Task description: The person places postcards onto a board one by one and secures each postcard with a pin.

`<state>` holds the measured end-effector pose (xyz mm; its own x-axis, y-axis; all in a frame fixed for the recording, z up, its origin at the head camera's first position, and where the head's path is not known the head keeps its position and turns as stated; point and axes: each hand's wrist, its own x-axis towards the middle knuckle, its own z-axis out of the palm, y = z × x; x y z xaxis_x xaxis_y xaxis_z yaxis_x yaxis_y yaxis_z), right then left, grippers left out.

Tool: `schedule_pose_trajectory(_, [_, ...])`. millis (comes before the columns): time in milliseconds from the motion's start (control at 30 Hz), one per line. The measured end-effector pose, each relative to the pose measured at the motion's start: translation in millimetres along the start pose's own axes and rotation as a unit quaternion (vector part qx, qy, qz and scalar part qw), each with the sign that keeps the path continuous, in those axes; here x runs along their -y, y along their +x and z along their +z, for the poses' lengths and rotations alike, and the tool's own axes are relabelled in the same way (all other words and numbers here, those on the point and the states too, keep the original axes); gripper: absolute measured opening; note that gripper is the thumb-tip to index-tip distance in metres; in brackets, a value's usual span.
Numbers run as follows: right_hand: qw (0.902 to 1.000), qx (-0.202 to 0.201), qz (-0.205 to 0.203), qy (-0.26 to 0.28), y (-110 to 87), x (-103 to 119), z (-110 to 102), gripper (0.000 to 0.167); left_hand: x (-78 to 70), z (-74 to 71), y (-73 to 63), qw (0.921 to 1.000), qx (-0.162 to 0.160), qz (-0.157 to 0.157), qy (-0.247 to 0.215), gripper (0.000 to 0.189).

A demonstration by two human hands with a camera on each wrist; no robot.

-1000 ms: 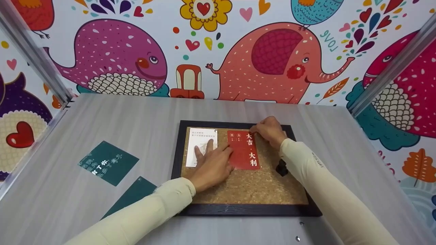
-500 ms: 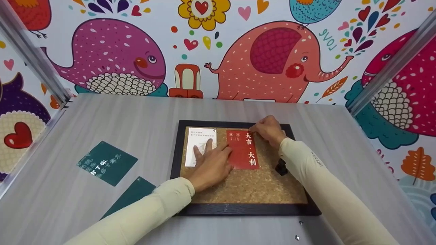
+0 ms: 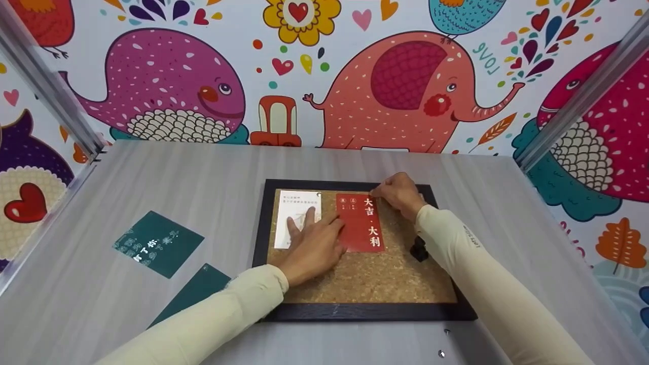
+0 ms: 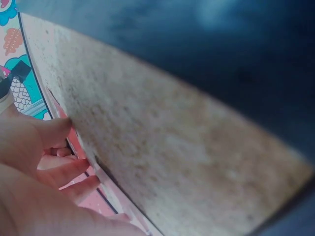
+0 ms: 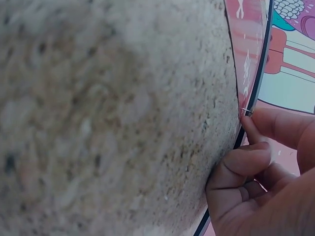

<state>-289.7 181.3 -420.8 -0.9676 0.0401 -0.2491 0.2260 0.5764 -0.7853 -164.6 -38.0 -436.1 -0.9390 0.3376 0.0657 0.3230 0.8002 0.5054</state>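
Note:
A red card (image 3: pixel 360 228) with white characters lies on a cork board (image 3: pixel 370 284) in a dark frame. My left hand (image 3: pixel 313 249) is spread flat, its fingertips resting on the red card's left edge and its thumb side over a white card (image 3: pixel 284 223). At the red card's top right corner, my right hand (image 3: pixel 401 195) pinches a small metal thumbtack (image 5: pixel 246 111) between thumb and forefinger. In the right wrist view the tack's thin pin shows against the card; its head is mostly hidden by the fingertips. Another tack (image 3: pixel 319 194) sits at the white card's top right corner.
Two dark green cards lie left of the board: one printed card (image 3: pixel 158 244) and one partly under the left sleeve (image 3: pixel 195 291). Loose metal tacks (image 3: pixel 441 354) lie on the table in front of the frame. A patterned wall (image 3: pixel 284 61) stands behind the table.
The head view has shifted very slightly. Both hands keep their places on the board, and the cards have not visibly moved.

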Motion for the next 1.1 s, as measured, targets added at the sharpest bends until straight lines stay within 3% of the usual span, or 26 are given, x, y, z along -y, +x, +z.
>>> schedule_pose_trajectory(733, [0.9998, 0.014, 0.004, -0.015, 2.2, -2.1, -1.9, 0.022, 1.0, -0.5, 1.1, 1.0000, 0.008, 0.000, 0.001, 0.047])
schedule_pose_trajectory(1100, [0.9970, 0.004, -0.063, -0.045, -3.0, -7.0, 2.3, 0.017, -0.3, -0.1, 0.8, 0.9999, 0.001, 0.001, 0.014, 0.049])
